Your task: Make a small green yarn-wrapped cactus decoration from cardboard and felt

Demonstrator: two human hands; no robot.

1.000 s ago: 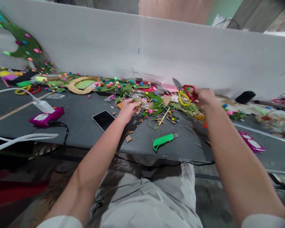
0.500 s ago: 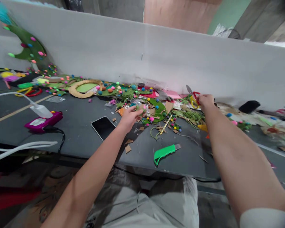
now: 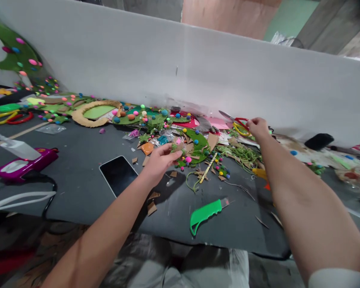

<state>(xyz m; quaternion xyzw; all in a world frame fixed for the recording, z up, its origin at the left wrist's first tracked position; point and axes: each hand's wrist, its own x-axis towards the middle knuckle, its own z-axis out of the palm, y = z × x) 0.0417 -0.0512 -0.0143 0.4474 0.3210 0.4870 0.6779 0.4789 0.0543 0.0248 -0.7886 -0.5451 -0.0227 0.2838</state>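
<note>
While much of the craft litter along the white partition (image 3: pixel 198 76) blurs into a jumble too small to sort, a person's right hand (image 3: pixel 258 127) closes its grip on the red-and-yellow handles of a pair of scissors (image 3: pixel 238 123) at the far edge of the dark worktop (image 3: pixel 78 176). Part of the handles is hidden behind the fingers. The scissors' long axis runs left to right, with the blades pointing left, towards the felt scraps. Nearer the middle, the left hand (image 3: pixel 160 159) pinches a small pom-pom piece (image 3: pixel 177 146) between thumb and fingertips, though what exactly it holds is hard to make out. A phone (image 3: pixel 118 175) lies face up just left of that wrist, and a green utility knife (image 3: pixel 205 212) rests near the worktop's front edge, its blade tip aimed right.
</note>
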